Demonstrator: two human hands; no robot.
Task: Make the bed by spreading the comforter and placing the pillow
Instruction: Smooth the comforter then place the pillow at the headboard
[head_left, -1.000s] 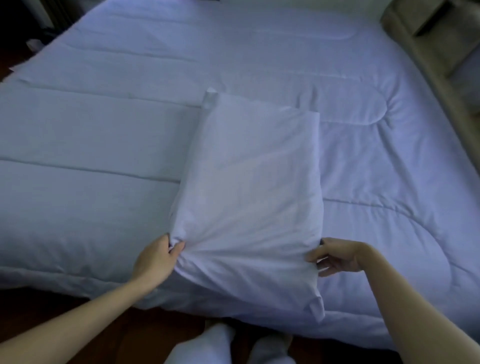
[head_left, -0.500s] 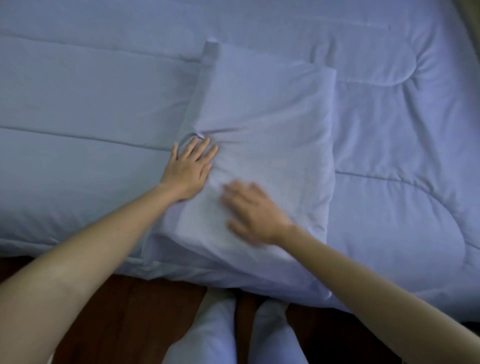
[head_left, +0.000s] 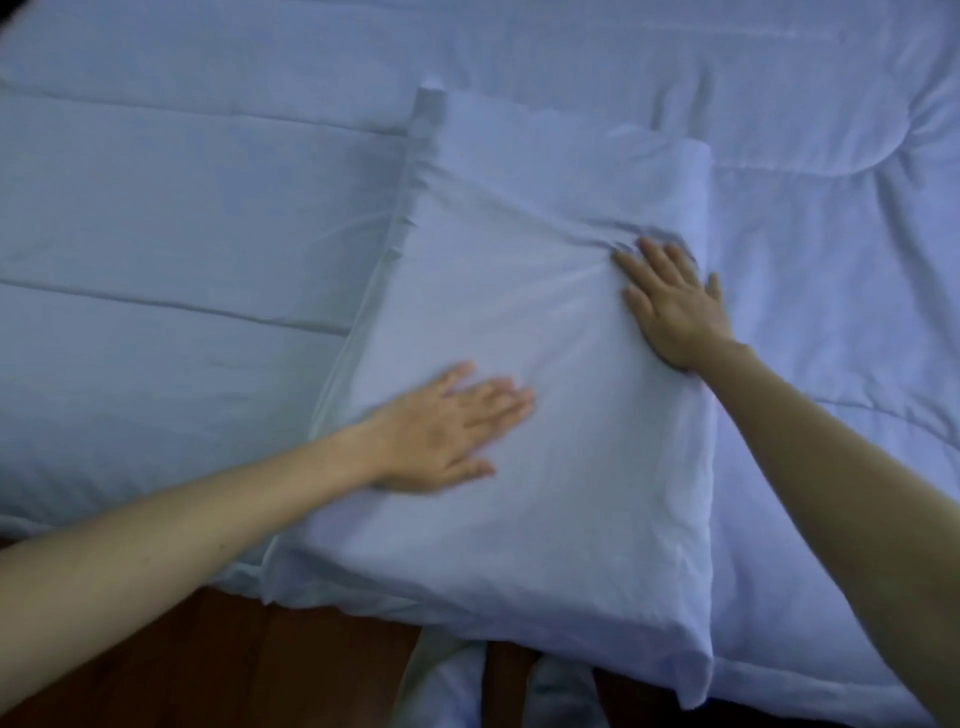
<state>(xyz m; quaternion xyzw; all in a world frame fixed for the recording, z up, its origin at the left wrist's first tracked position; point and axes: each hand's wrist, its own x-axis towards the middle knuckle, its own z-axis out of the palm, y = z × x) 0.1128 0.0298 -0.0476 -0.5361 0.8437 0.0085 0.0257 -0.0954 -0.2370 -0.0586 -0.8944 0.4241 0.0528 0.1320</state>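
Smoothing pillow (head_left: 524, 374), so placing step nearly done, by the look of it. Nearest: floor (head_left: 208, 660), two socked feet (head_left: 447, 686). Then left hand (head_left: 441, 428) flat, fingers spread, gripping nothing, pressing pillow's near-left part. Farther: right hand (head_left: 670, 301) also flat and open, on pillow's right edge beside creases. Pillow lying on comforter (head_left: 156, 218), near corner overhanging bed edge. Next probably: sweep creases outward, square it up. Count: one pillow, one comforter, two hands.
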